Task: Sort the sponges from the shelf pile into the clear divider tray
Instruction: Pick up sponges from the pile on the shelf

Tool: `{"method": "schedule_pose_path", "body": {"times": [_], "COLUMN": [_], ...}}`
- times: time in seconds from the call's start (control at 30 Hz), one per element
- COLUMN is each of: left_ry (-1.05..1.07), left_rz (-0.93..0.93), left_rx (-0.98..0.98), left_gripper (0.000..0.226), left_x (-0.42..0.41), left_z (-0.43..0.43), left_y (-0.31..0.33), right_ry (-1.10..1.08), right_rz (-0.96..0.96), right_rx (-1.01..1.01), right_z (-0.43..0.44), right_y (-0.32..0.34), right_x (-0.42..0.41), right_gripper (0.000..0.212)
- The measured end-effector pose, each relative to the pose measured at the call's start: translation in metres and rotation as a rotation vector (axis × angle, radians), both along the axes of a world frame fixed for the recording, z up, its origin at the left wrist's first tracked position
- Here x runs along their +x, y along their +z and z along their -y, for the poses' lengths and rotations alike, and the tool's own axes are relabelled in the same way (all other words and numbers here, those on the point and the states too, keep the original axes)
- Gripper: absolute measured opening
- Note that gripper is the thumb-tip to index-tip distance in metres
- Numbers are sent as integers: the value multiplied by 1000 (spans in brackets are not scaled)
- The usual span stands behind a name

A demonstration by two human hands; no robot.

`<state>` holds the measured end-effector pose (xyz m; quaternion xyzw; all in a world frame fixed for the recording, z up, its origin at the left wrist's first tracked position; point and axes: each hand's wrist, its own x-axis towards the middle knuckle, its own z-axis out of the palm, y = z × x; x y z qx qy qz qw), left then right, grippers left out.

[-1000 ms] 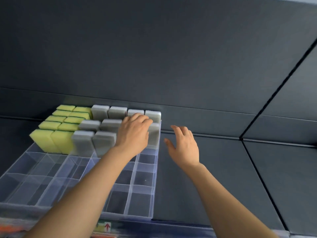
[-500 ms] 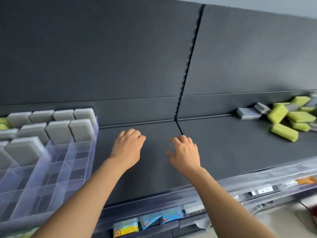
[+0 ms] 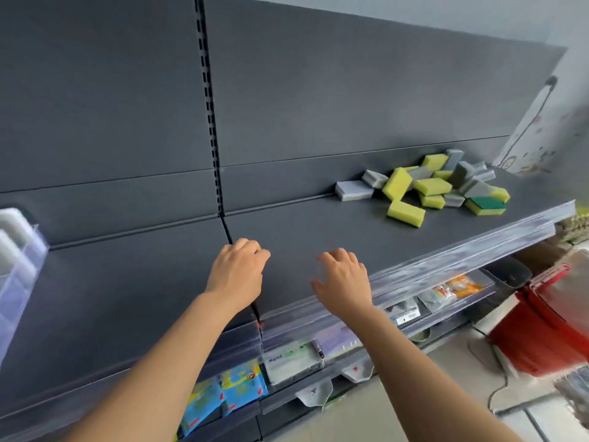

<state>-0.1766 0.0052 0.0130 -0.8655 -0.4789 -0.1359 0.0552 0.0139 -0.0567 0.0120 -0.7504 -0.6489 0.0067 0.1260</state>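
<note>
Divider tray mostly beyond left edge

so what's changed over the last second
The left hand lifted off the grey sponges in the tray and moved right over the shelf; the right hand went with it. The view swung right, so the tray is at the left edge and the pile has come into view. Both hands stay empty.

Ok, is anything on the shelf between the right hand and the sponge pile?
Nothing visible: only bare dark grey shelf lies between the right hand and the loose pile of yellow and grey sponges.
</note>
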Motion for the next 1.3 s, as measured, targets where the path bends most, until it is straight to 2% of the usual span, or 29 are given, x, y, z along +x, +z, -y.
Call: {"method": "schedule_pose_path", "body": {"times": [0.4, 0.77, 0.9, 1.1, 1.3], "left_ry": [-211, -269, -272, -259, -186], "left_rz": [23, 72, 76, 45, 58], "left_rx": [-25, -60, -76, -113, -164], "left_gripper": [29, 32, 33, 42, 58], "left_x": [148, 282, 323, 371, 415], "left_z": [-33, -124, -158, -196, -219], "left_y": [13, 19, 23, 24, 22], "right_ry": [-221, -314, -294, -156, -80], "right_rz": [-32, -28, -26, -52, -22], "right_rx": [-6, -34, -32, -157, -103], "right_z": [-6, -84, -116, -148, -164], "right_y": [3, 3, -4, -20, -25], "right_x": [130, 243, 273, 301, 331], "right_gripper": [50, 47, 51, 71, 56]}}
